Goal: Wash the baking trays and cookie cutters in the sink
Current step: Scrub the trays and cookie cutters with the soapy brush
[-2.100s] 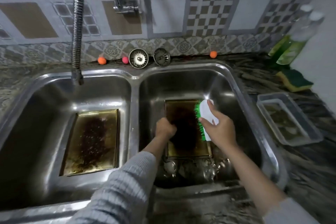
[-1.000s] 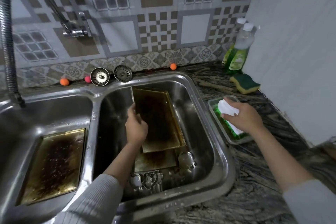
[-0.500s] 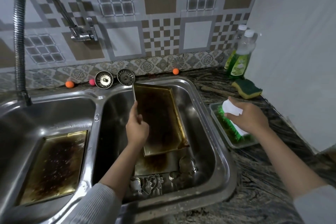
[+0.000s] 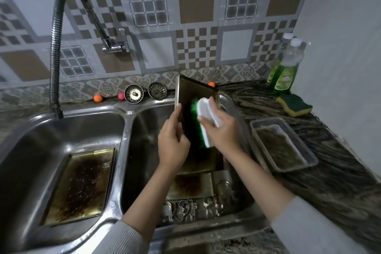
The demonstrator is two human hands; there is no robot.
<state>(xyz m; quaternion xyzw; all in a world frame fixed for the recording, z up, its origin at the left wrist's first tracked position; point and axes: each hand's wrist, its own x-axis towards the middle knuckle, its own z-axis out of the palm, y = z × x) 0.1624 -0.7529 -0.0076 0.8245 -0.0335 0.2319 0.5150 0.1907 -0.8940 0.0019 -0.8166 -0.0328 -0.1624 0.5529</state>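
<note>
Gripping tilted baking tray (image 4: 186, 97) w/ left hand (image 4: 172, 142) over right sink basin (image 4: 144, 130); right hand (image 4: 221, 130) clasping scrub brush (image 4: 203, 117), bristles pressing on tray.

Clutter around the sink on the dark veined counter.

A flexible metal faucet hose (image 4: 55, 51) arched at upper left from a wall tap (image 4: 115, 44) on the patterned tile wall (image 4: 195, 0). Along the back ledge, mid-frame, sat an orange ball (image 4: 98, 98), a pink ball (image 4: 121, 95) and two metal drain strainers (image 4: 133, 93) (image 4: 157, 91); another orange ball (image 4: 211, 84) lay further right. At right stood two green dish soap bottles (image 4: 285, 76), a yellow-green sponge (image 4: 294, 104) just below them, and a clear plastic tub (image 4: 282, 144) of murky water lower down.
</note>
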